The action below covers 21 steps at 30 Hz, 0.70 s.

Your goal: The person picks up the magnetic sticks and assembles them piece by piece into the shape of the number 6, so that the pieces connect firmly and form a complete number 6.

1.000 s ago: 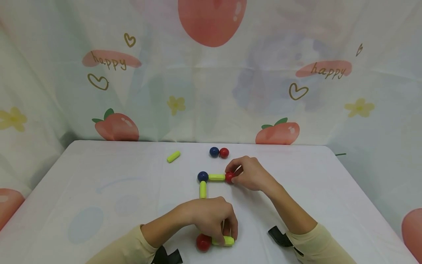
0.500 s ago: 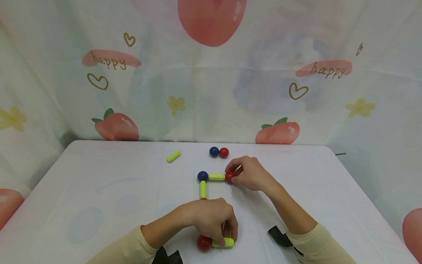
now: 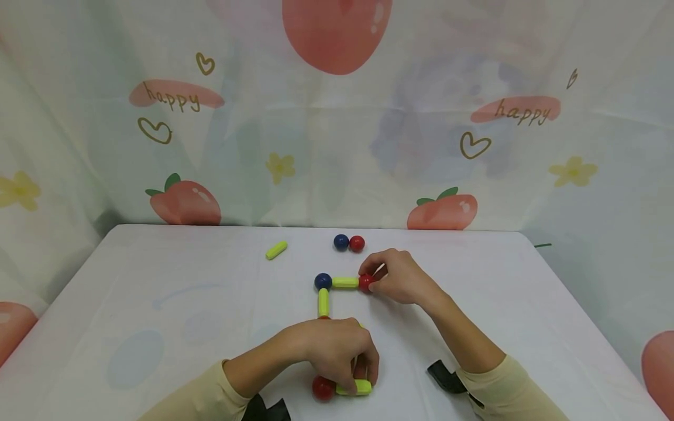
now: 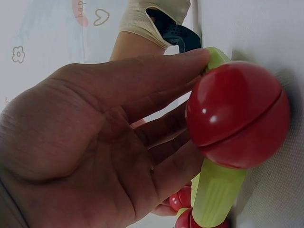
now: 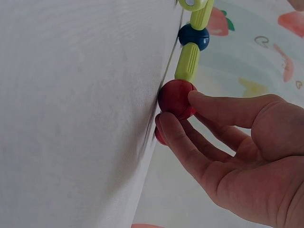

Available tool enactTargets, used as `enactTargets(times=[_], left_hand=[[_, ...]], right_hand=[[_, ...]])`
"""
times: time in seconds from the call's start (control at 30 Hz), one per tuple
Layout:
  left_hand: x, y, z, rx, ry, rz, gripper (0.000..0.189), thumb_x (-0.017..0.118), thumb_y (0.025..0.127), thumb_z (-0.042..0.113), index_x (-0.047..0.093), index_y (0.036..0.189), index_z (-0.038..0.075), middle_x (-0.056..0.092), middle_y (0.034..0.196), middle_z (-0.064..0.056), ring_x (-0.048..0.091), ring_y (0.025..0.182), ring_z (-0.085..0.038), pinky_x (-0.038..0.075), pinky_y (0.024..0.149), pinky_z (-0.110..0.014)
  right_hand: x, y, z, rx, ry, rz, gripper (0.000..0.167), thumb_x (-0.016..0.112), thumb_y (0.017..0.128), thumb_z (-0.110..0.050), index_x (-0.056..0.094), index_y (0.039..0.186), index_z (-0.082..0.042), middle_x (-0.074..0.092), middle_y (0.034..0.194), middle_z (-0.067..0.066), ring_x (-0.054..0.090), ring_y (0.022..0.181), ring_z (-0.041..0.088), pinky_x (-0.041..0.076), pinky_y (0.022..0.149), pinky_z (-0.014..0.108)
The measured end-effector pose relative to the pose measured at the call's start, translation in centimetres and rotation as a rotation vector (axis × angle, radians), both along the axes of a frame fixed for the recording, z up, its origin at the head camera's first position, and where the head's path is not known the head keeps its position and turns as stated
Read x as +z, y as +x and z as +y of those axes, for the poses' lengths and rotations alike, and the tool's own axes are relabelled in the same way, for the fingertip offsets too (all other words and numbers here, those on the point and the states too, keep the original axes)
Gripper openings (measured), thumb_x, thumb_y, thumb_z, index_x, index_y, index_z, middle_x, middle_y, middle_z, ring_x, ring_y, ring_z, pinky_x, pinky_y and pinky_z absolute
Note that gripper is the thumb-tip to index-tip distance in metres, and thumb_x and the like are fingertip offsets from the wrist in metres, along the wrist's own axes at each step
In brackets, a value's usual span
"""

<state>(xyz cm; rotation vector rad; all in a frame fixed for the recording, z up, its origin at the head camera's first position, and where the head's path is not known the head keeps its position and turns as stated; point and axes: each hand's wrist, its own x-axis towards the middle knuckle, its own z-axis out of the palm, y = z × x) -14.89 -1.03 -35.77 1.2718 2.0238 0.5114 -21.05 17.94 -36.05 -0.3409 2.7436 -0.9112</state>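
Observation:
My left hand (image 3: pixel 337 348) pinches a yellow-green rod (image 3: pixel 358 387) between thumb and fingers. The rod's left end meets a red ball (image 3: pixel 323 388); in the left wrist view another rod (image 4: pixel 219 192) joins that ball (image 4: pixel 240 114). With thumb and fingertips, my right hand (image 3: pixel 397 278) holds a second red ball (image 3: pixel 365 283). A short rod (image 3: pixel 344 282) links it to a dark blue ball (image 3: pixel 323 281). From there a further rod (image 3: pixel 323 302) runs toward me, to a red ball mostly hidden by my left hand.
Farther back on the white table (image 3: pixel 184 275), a loose blue ball (image 3: pixel 341 242) and red ball (image 3: pixel 357 244) sit side by side. Left of them lies a loose yellow-green rod (image 3: pixel 276 250). A printed cloth (image 3: pixel 337 146) hangs behind the table's back edge.
My left hand has dropped slightly toward me, uncovering the edge of the middle red ball and a sliver of yellow-green behind the knuckles. My right hand keeps its hold on the red ball.

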Motion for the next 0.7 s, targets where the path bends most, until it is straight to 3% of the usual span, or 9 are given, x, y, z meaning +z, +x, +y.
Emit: enactTargets(times=[0.7], left_hand=[[-0.01,-0.21,-0.07,-0.005,-0.023,-0.003,0.018,0.084,0.086,0.008,0.079,0.101,0.017,0.064,0.077,0.012,0.059,0.072,0.002,0.051,0.069,-0.015]], right_hand=[[0.13,0.17,-0.08,0.004,0.0,-0.001,0.02,0.077,0.088,-0.003,0.078,0.106,-0.012,0.074,0.101,0.006,0.069,0.093,0.022,0.059,0.077,0.032]])
